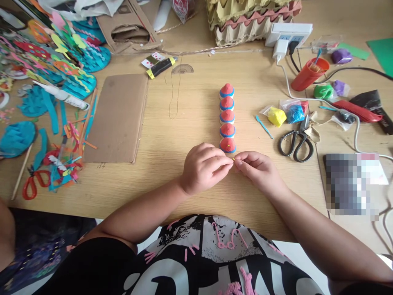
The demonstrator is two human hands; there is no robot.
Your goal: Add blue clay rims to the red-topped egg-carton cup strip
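Observation:
My left hand (207,168) and my right hand (259,170) meet at their fingertips, both pinched closed. A tiny yellow piece of clay (233,159) shows between them, mostly covered by the fingers. Just beyond my hands, several red domes stand in a straight line, each with a blue band around its base and a pale underside. The nearest dome (227,145) carries a small yellow spot on its top; the farthest dome (227,90) is plain red. Off to the right lies a bag of yellow clay (276,116), with a blue modelling tool (264,126) beside it.
Black-handled scissors (296,143), a blue clay bag (295,113) and a red cup (310,73) are at right, near a power strip (288,33) with cables. Cardboard (115,119), red scissors (36,183) and paper scraps lie left. Egg trays (245,30) stand behind. Another person's arm (6,233) shows lower left.

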